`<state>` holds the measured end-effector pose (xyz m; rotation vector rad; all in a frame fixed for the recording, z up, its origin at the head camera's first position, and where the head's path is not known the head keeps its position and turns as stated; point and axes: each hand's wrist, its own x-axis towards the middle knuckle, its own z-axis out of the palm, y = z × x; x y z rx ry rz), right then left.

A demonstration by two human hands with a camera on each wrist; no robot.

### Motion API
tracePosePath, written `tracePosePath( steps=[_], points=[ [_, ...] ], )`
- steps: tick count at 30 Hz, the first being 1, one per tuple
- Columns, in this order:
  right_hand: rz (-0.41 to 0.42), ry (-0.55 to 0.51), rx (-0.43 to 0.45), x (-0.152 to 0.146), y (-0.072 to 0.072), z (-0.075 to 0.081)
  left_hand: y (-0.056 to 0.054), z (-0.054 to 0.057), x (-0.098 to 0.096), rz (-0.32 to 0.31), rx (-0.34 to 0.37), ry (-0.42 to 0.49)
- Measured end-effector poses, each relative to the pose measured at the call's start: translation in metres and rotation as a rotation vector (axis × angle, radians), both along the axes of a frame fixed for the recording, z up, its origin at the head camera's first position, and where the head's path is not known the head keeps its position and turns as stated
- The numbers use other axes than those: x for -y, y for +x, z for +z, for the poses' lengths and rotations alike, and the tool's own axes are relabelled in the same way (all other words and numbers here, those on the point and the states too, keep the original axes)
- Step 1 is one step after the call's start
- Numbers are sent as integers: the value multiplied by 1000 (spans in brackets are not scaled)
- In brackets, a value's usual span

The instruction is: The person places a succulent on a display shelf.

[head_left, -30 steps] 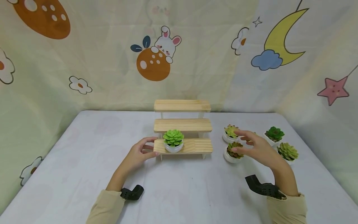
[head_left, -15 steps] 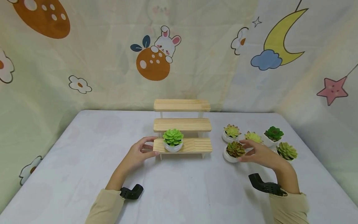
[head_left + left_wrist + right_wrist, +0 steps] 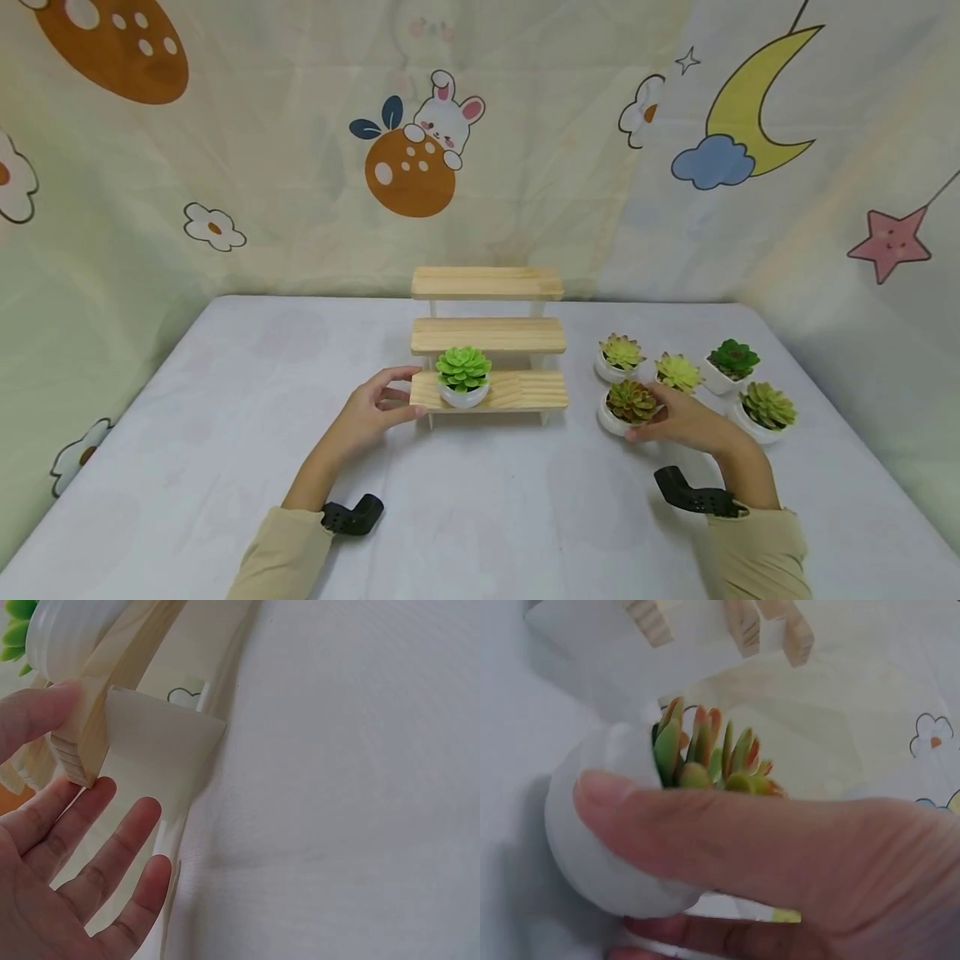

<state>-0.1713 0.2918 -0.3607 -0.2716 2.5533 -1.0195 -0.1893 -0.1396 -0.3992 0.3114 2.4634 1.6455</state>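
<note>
My right hand (image 3: 686, 421) holds a small white pot with a reddish-green succulent (image 3: 631, 402) at the right of the table. In the right wrist view the thumb (image 3: 652, 825) lies across the white pot (image 3: 600, 862), with fingers on its other side. At the middle stands a three-tier wooden display stand (image 3: 532, 390). My left hand (image 3: 382, 402) grips the left end of its lowest board; the left wrist view shows thumb and fingertips at the board's end (image 3: 82, 750). A bright green succulent in a white pot (image 3: 463, 375) sits on that lowest board.
Behind and right of my right hand stand several more potted succulents: a yellow-green one (image 3: 621, 353), a pale one (image 3: 678, 372), a dark green one (image 3: 733, 360) and an olive-green one (image 3: 767, 408). A printed cloth (image 3: 300, 167) hangs behind the white table (image 3: 480, 500).
My right hand has drawn back from over the pots, come down beside the reddish-green succulent and taken hold of its pot. My left hand stays at the stand.
</note>
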Motion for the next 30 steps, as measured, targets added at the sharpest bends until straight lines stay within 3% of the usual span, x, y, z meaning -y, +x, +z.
tracePosePath(
  steps=[15,30],
  points=[
    [24,-64,-74,-2,-5,-13,1,0,1,7,-1,-4],
    [-38,61,-111,4,-5,-12,2,0,1,14,-5,-7]
  ],
)
